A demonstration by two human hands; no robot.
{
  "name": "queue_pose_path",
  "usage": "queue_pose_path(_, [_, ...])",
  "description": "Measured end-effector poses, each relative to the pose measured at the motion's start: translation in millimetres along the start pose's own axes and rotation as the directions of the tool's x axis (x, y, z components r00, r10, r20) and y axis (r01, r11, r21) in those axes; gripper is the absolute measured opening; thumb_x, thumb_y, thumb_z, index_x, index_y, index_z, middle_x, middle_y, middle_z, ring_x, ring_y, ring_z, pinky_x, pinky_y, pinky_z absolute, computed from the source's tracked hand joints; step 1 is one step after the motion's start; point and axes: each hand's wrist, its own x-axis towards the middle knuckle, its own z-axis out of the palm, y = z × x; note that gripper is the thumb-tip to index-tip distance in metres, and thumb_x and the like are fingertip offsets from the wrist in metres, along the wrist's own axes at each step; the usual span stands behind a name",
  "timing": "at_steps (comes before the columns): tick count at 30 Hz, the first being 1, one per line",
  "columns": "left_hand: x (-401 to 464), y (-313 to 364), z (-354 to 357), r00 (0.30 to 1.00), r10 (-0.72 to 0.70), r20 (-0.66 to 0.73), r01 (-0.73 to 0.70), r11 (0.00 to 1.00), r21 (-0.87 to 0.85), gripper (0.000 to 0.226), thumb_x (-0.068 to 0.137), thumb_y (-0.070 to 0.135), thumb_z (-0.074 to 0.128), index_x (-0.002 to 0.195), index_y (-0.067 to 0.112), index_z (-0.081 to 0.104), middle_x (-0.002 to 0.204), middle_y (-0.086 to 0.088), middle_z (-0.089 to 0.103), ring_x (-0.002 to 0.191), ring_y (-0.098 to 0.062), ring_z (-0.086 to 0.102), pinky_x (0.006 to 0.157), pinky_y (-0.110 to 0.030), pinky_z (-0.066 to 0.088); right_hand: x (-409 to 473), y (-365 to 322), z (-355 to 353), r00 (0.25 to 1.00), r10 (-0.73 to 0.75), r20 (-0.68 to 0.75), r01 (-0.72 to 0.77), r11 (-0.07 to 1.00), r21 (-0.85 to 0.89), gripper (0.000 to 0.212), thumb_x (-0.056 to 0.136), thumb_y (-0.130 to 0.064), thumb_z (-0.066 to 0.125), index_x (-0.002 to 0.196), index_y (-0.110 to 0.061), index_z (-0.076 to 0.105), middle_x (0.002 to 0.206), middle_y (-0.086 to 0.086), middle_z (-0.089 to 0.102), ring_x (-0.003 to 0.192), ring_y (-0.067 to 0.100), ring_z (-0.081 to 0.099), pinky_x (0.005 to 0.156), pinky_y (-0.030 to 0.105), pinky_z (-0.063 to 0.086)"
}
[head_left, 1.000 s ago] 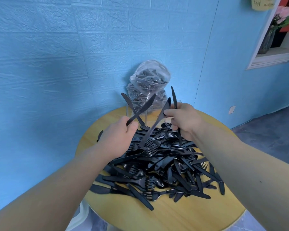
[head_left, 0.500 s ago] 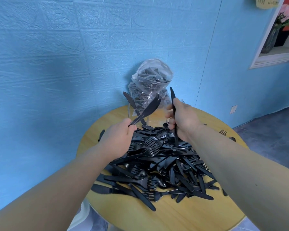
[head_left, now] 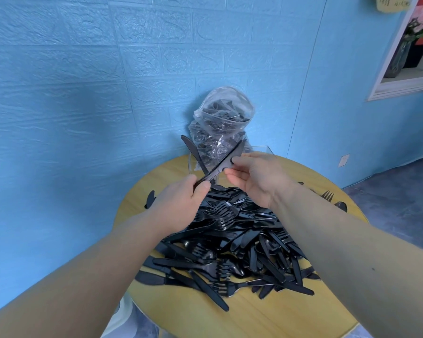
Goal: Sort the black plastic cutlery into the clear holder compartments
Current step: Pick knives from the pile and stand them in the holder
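A big heap of black plastic cutlery [head_left: 230,242] covers the round wooden table [head_left: 266,311]. Behind it, near the wall, stands the clear holder [head_left: 263,150]; my hands hide most of it. My left hand [head_left: 181,208] grips the handles of two crossed black knives, one [head_left: 188,144] pointing up-left, the other [head_left: 237,148] up-right over the holder. My right hand [head_left: 257,178] pinches the up-right knife's blade between thumb and forefinger.
A clear plastic bag [head_left: 221,118] with more black cutlery leans on the blue wall behind the holder. A loose fork [head_left: 327,195] and spoon [head_left: 341,205] lie at the table's right edge, a single piece [head_left: 150,198] at its left edge. A wall niche [head_left: 401,86] is top right.
The upright knife my right hand held has left that hand. The right hand moved left and now pinches the blade of a knife held by my left hand.
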Motion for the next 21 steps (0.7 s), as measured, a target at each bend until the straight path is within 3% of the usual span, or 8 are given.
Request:
queue_pose_path(3, [-0.4,-2.1,-0.8,1.000,0.009,0.018,-0.009,1.000,-0.002,0.034,0.102,0.038,0.030,0.089,0.013,0.049,0.063,0.002,0.044,0.055,-0.014,0.040,0.051,-0.029,0.029,-2.8,1.3,0.6,0.995,-0.094,-0.043,0.085,0.982,-0.168,0.018,0.087,-0.002,0.062,0.102,-0.006,0.053,0.080,0.010,0.061,0.060,0.016,0.065,0.060,0.026,0.058])
queue_pose_path(4, [-0.8,-2.6,-1.4,1.000,0.009,0.028,-0.010,1.000,0.002,0.034,0.102,0.037,0.030,0.090,0.013,0.050,0.063,0.003,0.043,0.055,-0.013,0.039,0.050,-0.029,0.028,-3.3,2.7,-1.9,0.977,-0.203,-0.067,0.168,0.922,-0.349,0.019,0.086,-0.006,0.065,0.100,-0.011,0.053,0.083,0.006,0.061,0.064,0.017,0.064,0.064,0.029,0.058])
queue_pose_path(6, [-1.6,-2.3,-2.7,0.999,0.019,0.050,-0.020,0.999,0.032,0.032,0.103,0.036,0.030,0.084,0.016,0.047,0.063,0.003,0.043,0.055,-0.013,0.039,0.051,-0.029,0.028,-4.7,3.9,-6.1,0.907,-0.422,0.012,0.326,0.683,-0.654,0.032,0.084,-0.014,0.064,0.111,-0.024,0.050,0.096,-0.003,0.060,0.076,0.018,0.062,0.071,0.036,0.055])
queue_pose_path(8, [-1.9,-1.6,-3.4,0.998,0.024,0.060,-0.027,0.998,0.053,0.032,0.103,0.035,0.030,0.080,0.018,0.044,0.063,0.003,0.042,0.055,-0.013,0.038,0.051,-0.029,0.028,-6.0,3.7,-8.3,0.855,-0.495,0.155,0.425,0.499,-0.755,0.037,0.089,-0.017,0.058,0.123,-0.030,0.052,0.096,-0.010,0.058,0.075,0.016,0.057,0.071,0.032,0.049])
queue_pose_path(11, [-1.6,-2.3,-3.4,0.999,0.014,0.047,-0.016,0.999,0.050,0.030,0.103,0.035,0.029,0.082,0.018,0.043,0.064,0.001,0.042,0.057,-0.015,0.039,0.053,-0.030,0.029,-7.1,0.9,-9.2,0.843,-0.513,0.161,0.415,0.430,-0.802,0.025,0.095,-0.018,0.053,0.116,-0.022,0.065,0.081,-0.012,0.059,0.069,0.024,0.061,0.068,0.034,0.054])
queue_pose_path(15, [-1.2,-0.2,-3.6,1.000,0.008,0.017,-0.008,1.000,-0.003,0.026,0.103,0.033,0.030,0.089,0.016,0.046,0.066,0.001,0.042,0.059,-0.014,0.039,0.055,-0.031,0.030,-8.3,-2.4,-7.7,0.866,-0.495,0.071,0.375,0.548,-0.748,0.020,0.093,-0.015,0.056,0.107,-0.020,0.070,0.086,-0.002,0.068,0.080,0.036,0.065,0.074,0.040,0.057])
queue_pose_path(17, [-0.9,1.2,-4.4,1.000,0.012,0.007,-0.011,0.999,-0.044,0.028,0.103,0.032,0.031,0.089,0.014,0.047,0.065,0.001,0.041,0.059,-0.015,0.038,0.055,-0.032,0.030,-7.5,-3.8,-7.5,0.869,-0.493,0.040,0.394,0.640,-0.659,0.019,0.090,-0.011,0.059,0.102,-0.023,0.068,0.085,-0.001,0.068,0.076,0.033,0.065,0.078,0.042,0.057])
queue_pose_path(21, [1.9,3.3,-8.6,1.000,0.013,-0.011,-0.014,0.992,-0.129,0.031,0.102,0.029,0.030,0.096,0.005,0.047,0.067,-0.001,0.039,0.059,-0.017,0.035,0.058,-0.034,0.030,-5.9,-7.4,-2.7,0.931,-0.362,-0.042,0.331,0.888,-0.318,0.018,0.090,-0.005,0.060,0.100,-0.019,0.057,0.074,0.002,0.061,0.056,0.010,0.057,0.054,0.022,0.051])
